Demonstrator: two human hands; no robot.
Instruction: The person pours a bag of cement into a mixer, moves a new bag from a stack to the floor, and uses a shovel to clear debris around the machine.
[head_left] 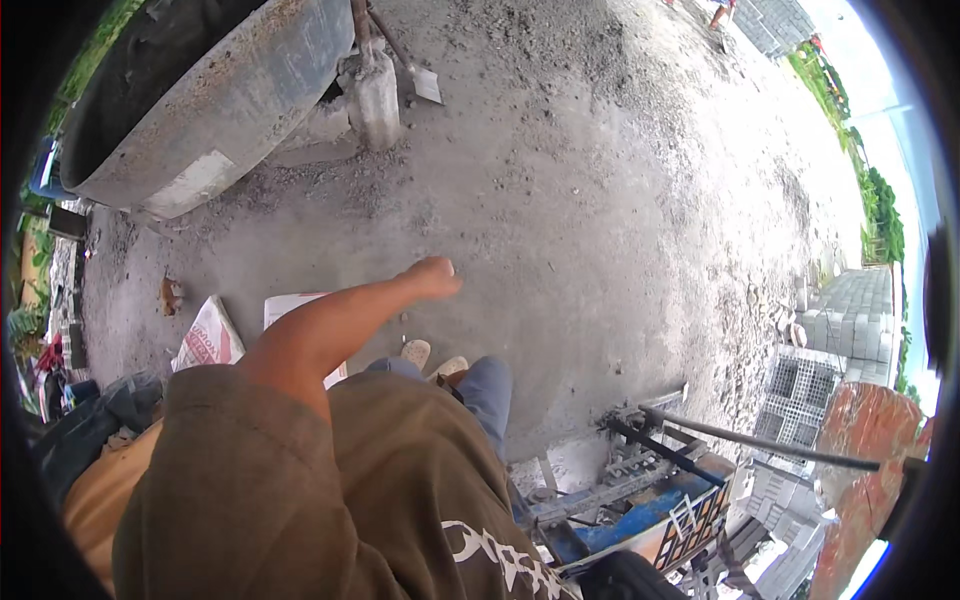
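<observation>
My left hand (434,278) hangs over the grey, dusty ground, its fingers curled into a fist with nothing visible in it. The bare left forearm comes out of a brown sleeve and crosses in front of white paper sacks (210,335) with red print. My shoes (416,352) stand on the ground below the hand. My right hand is out of view. At the right of my legs is a blue metal machine (630,515) with a long bar.
A big round metal pan (235,120) fills the upper left, with a cement-coated shovel (377,105) and a second flat blade (427,85) beside it. Grey concrete blocks (850,315) are stacked at the right, near a reddish-brown panel (865,445). Part of a person (720,14) shows at the top.
</observation>
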